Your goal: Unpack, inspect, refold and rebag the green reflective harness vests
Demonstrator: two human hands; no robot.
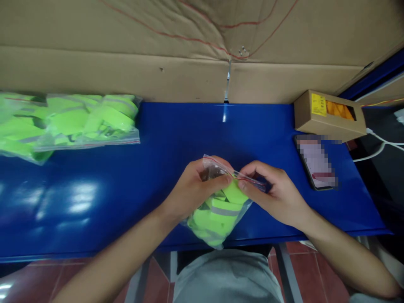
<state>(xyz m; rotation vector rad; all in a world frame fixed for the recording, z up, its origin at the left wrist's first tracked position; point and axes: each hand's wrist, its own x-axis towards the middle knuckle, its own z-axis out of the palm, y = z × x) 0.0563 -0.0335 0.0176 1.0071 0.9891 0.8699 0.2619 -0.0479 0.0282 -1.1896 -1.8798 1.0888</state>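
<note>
Both hands grip the red-lined top edge of a clear zip bag (224,210), which holds folded neon-yellow fabric with grey reflective strips. My left hand (198,185) pinches that edge with the thumb on the near side and fingers behind. Close beside it, my right hand (273,191) pinches the edge between thumb and forefinger. The bag hangs tilted at the front edge of the blue table, its lower corner over the edge. Parts of the fingers are hidden behind the plastic.
Several similar bags of neon-yellow strips (91,118) lie at the back left of the blue table (176,130). On the right are a phone (315,162) and a cardboard box (334,126) with orange contents. White cables (378,147) run beside the box. Cardboard (126,75) lines the back.
</note>
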